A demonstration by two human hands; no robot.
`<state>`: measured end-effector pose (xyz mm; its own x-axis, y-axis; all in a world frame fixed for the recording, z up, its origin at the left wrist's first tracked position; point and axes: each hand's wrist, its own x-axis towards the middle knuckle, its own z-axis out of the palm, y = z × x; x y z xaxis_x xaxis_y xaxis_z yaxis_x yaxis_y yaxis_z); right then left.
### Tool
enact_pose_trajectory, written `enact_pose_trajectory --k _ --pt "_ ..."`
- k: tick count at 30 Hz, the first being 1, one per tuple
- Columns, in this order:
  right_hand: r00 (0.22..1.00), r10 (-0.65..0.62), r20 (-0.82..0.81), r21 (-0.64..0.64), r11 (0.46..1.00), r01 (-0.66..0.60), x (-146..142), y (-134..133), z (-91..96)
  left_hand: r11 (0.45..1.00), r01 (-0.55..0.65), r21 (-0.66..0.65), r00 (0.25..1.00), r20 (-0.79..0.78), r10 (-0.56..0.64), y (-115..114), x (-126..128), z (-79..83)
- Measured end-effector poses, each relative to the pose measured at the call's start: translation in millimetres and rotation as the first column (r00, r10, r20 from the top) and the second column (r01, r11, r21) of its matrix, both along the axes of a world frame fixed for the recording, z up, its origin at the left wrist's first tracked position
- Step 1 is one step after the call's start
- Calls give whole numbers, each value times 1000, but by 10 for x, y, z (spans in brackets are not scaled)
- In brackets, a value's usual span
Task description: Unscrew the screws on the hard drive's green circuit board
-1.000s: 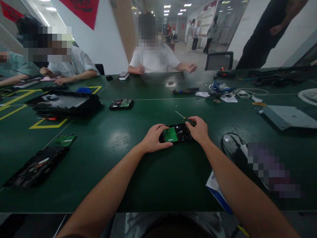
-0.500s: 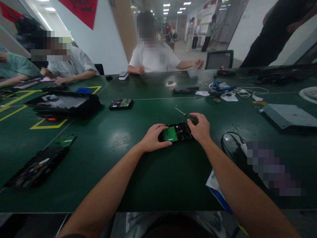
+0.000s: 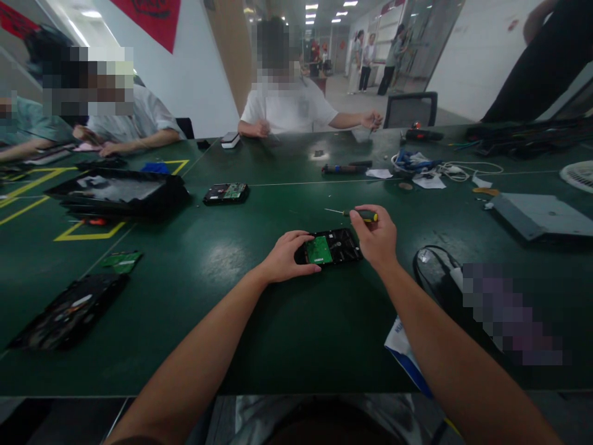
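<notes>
A black hard drive [image 3: 343, 246] with a green circuit board [image 3: 319, 250] facing up lies on the dark green table [image 3: 296, 334]. My left hand [image 3: 288, 256] grips its left end, thumb on the near edge and fingers on the far edge. My right hand [image 3: 377, 238] is closed on a screwdriver [image 3: 369, 216] with a green and yellow handle. The screwdriver's thin shaft points left, above and beyond the drive, with its tip off the drive. The right hand is beside the drive's right end; whether it touches the drive I cannot tell.
Another hard drive [image 3: 226, 193] lies farther back, left of centre. A black tray-like casing [image 3: 125, 191] and a dark disassembled device [image 3: 74, 309] are on the left. A grey metal box [image 3: 546, 216] and a black cable [image 3: 419, 266] lie right. A person [image 3: 290, 108] sits across the table.
My right hand has lifted from the drive's right end and turned the screwdriver, so its handle now points right and its shaft lies nearly level. My left hand has stayed on the drive.
</notes>
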<state>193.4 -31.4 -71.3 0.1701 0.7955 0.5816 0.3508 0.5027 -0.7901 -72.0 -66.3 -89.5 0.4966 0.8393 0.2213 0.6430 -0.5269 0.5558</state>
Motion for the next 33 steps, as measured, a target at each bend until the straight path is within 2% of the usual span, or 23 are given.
enact_pose_trajectory --k 3,5,14,24,33 --pt "991 62 -120 -65 995 -70 -50 -12 -6 1000 -2 -11 1000 -2 1 4 -5 9" --pt "984 80 -161 -48 995 -88 -70 -9 -24 1000 0 -19 1000 -4 0 6 -12 12" --pt "1000 0 -2 59 998 0 -17 132 -71 1000 0 21 1000 -1 0 10 7 -13" --pt "991 -124 -52 169 977 131 59 393 247 1000 -5 25 1000 -1 5 11 -4 -24" --pt "997 -31 72 172 985 18 -28 356 544 999 5 35 1000 13 -6 29 -1 -42"
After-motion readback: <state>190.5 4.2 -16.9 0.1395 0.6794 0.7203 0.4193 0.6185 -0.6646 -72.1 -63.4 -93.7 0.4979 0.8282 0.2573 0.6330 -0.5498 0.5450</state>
